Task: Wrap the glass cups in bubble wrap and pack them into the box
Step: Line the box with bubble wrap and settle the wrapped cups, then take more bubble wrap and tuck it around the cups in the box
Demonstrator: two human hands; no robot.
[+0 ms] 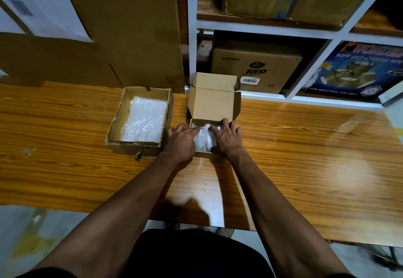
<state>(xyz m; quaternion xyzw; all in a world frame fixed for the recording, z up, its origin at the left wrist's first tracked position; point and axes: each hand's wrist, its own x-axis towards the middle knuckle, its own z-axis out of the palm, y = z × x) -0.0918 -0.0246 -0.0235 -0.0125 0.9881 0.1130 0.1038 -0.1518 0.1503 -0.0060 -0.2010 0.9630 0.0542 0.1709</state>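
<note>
Wooden table (pixel 305 147), both hands (pixel 182 141) (pixel 227 135) pressing flat-fingered on bubble-wrapped cups (pixel 204 139) in small box (pixel 214 105)

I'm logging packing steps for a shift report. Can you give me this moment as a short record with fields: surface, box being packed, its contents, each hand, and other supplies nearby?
surface: wooden table
box being packed: small cardboard box, lid flap open and standing up at the back
contents: bubble-wrapped cups lying inside
left hand: fingers spread, resting on the wrapped cups from the left
right hand: fingers spread, pressing on the wrapped cups from the right
supplies: open tray box to the left, holding bubble wrap sheets
background: shelving with cartons
</note>
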